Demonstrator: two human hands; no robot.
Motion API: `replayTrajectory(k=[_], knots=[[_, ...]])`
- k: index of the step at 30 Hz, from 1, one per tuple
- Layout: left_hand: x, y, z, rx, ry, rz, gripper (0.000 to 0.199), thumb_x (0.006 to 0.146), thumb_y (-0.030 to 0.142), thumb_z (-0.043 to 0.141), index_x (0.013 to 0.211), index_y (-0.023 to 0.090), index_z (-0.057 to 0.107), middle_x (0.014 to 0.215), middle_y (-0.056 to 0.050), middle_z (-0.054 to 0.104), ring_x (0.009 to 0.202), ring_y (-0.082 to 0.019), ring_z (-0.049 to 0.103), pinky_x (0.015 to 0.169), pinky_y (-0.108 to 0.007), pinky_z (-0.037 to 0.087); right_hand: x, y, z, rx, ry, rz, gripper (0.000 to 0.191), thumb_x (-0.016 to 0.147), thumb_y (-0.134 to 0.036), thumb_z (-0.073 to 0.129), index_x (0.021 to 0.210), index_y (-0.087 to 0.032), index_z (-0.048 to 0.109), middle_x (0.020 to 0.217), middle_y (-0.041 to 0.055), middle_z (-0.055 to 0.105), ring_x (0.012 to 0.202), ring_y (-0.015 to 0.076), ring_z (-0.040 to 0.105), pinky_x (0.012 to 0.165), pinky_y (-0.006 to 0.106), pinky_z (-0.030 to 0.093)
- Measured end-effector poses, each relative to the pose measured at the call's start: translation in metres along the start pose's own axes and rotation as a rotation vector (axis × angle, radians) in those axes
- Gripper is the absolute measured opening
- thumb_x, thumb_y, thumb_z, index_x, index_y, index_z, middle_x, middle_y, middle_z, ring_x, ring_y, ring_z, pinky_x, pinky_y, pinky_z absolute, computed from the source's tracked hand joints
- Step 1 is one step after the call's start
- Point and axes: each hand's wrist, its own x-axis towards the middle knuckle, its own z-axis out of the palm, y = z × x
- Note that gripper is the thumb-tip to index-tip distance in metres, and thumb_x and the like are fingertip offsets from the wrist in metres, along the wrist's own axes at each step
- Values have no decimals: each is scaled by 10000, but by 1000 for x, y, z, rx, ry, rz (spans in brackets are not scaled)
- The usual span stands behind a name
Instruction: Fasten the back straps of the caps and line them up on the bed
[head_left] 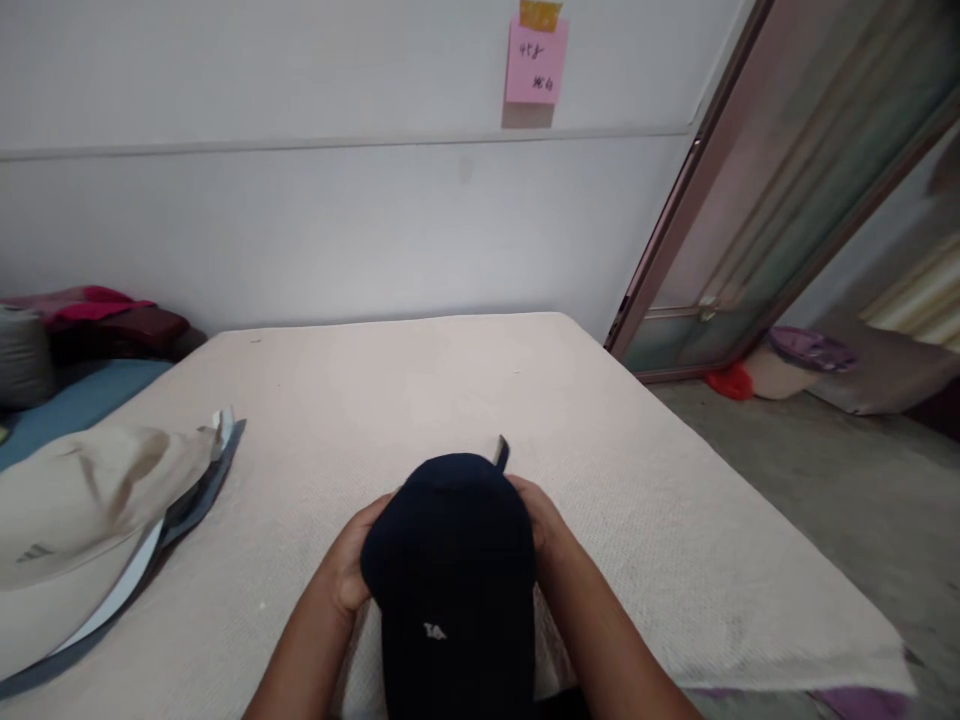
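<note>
Dark navy cap [454, 540] nearest the camera over a pale cloth-covered table [405, 385], left hand [352, 560] and right hand [536, 510] cupping its opposite sides, fingers mostly hidden, stacked hats [97, 500] at left, pink note [535, 62] taped on the white wall [337, 230] beyond.

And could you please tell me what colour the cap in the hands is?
The cap is dark navy, looking nearly black at the brim; see the head view.

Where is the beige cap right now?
In the head view, the beige cap lies at the far left of the table, atop other caps, left of the left hand.
</note>
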Motion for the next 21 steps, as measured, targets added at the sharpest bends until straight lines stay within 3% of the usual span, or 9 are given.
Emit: replayTrajectory(k=[3, 6, 10, 13, 16, 19, 21], knots=[[-9, 11, -16, 21, 46, 41, 106, 738, 202, 638, 796, 138, 700, 682, -96, 723, 654, -247, 690, 684, -390, 559, -16, 12, 20, 68, -44, 185, 146, 696, -190, 608, 559, -154, 574, 479, 2, 504, 424, 101, 455, 436, 234, 414], [-12, 21, -28, 154, 121, 263, 228, 681, 134, 688, 908, 150, 687, 742, -81, 728, 627, -206, 680, 617, -312, 552, -20, 21, 28, 166, -1, 305, 91, 700, -157, 563, 747, -131, 636, 625, 30, 586, 536, 103, 530, 532, 219, 440], [-6, 21, -36, 374, 190, 466, 320, 622, 81, 718, 927, 160, 663, 728, -36, 710, 565, -144, 640, 540, -223, 505, -6, 16, 12, -236, 144, 62, 275, 633, -95, 511, 874, -156, 631, 770, 43, 624, 634, 130, 553, 565, 238, 409], [0, 19, -33, 352, 117, 444, 310, 589, 45, 679, 881, 150, 665, 715, -31, 702, 602, -163, 646, 579, -248, 506, 9, 10, -4, -532, 178, -35, 244, 570, -62, 483, 754, -161, 608, 700, 21, 597, 596, 122, 505, 553, 241, 369], [1, 17, -21, 239, 31, 394, 282, 573, 43, 641, 838, 135, 675, 708, -38, 702, 617, -178, 651, 590, -263, 507, 21, 9, -11, -579, 163, -28, 209, 544, -60, 472, 691, -160, 582, 642, 16, 579, 567, 123, 482, 535, 245, 346], [-1, 17, -8, 93, 62, 291, 121, 672, 222, 658, 747, 129, 679, 605, -37, 679, 540, -171, 629, 556, -273, 505, 27, 11, -11, -571, 151, -35, 182, 544, -71, 483, 671, -159, 579, 621, 20, 576, 571, 131, 484, 536, 250, 343], [-1, 17, -3, 83, 112, 191, 246, 713, 368, 657, 737, 125, 680, 585, -52, 674, 528, -184, 624, 546, -295, 506, 28, 12, -10, -554, 138, -44, 169, 554, -83, 499, 677, -161, 585, 624, 23, 579, 589, 140, 496, 547, 255, 353]])
